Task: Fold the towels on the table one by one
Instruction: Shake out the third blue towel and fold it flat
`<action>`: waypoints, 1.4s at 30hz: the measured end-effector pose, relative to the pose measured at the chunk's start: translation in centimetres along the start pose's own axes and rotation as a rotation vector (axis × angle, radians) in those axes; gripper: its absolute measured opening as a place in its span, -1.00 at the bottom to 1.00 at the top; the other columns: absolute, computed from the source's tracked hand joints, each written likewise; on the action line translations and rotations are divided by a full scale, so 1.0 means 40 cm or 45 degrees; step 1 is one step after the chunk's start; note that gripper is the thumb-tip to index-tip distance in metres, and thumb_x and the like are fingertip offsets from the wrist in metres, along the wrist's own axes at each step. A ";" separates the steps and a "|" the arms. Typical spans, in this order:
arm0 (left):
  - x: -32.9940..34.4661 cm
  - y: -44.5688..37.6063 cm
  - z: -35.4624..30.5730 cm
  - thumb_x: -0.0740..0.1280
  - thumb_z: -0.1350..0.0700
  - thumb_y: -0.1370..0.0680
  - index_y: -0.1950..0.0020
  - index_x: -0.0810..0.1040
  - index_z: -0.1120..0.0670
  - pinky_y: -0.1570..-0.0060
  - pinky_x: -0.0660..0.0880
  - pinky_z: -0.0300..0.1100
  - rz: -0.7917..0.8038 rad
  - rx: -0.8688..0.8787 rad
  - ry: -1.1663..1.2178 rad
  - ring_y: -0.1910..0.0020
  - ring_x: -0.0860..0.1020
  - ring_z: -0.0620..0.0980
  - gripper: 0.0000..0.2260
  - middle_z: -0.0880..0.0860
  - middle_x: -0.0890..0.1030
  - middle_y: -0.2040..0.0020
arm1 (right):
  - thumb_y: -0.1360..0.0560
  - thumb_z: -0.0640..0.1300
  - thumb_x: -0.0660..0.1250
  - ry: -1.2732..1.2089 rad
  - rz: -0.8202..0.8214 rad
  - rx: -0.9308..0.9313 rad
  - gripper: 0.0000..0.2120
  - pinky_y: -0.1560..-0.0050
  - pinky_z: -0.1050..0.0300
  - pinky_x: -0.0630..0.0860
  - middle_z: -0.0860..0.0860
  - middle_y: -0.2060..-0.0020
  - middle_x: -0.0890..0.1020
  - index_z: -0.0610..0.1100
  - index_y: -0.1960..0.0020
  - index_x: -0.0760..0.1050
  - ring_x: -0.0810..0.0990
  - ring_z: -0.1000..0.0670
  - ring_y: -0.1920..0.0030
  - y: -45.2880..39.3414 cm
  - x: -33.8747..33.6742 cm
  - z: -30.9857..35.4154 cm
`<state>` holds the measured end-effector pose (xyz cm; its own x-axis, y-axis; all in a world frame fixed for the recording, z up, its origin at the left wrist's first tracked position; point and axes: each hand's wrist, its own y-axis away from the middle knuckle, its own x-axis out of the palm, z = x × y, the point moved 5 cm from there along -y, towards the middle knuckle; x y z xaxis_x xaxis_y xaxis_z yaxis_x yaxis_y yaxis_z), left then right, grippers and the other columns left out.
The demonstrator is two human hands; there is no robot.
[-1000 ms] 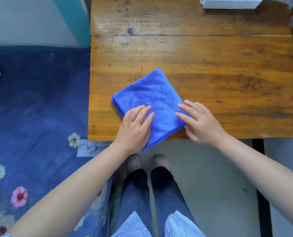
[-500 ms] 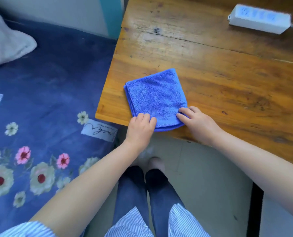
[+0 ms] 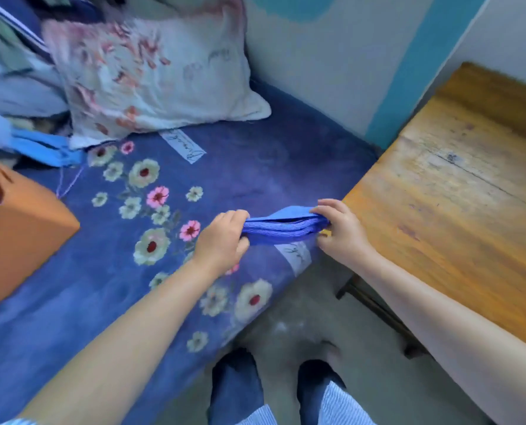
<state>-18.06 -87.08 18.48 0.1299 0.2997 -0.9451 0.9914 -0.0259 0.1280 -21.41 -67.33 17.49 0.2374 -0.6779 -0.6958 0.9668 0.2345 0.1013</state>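
Note:
The folded blue towel [image 3: 281, 227] hangs in the air between my two hands, just left of the wooden table's [image 3: 458, 210] near-left corner and above the edge of the bed. My left hand [image 3: 222, 240] grips its left end and my right hand [image 3: 340, 230] grips its right end. I see the towel edge-on, as a flat stack of layers. No other towel shows on the visible part of the table.
A blue floral blanket [image 3: 133, 271] covers the bed on the left. An orange box [image 3: 16, 234] sits at its left side, a floral pillow [image 3: 151, 78] and a pile of clothes at the back. My legs and the grey floor are below.
The towel lay folded on the table under my hands; now both hands hold it lifted off the table and carried left over the bed's edge. My view has swung left.

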 end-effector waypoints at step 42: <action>-0.468 0.424 1.890 0.11 0.04 -0.61 -0.21 0.36 0.14 0.34 0.29 -0.22 -1.128 -1.404 0.771 0.30 0.40 -0.08 -0.76 -0.04 0.44 0.25 | -0.49 -0.35 0.19 0.013 0.892 -0.941 -0.72 0.09 0.36 0.21 -0.21 -0.10 0.51 -0.31 -0.20 0.40 0.44 -0.14 -0.11 -0.493 1.486 1.562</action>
<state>-2.64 -165.23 15.63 -0.7721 0.1749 -0.6109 0.2070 0.9782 0.0185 -20.46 -155.79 18.54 0.7237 -0.2176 -0.6549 0.3095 0.9505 0.0263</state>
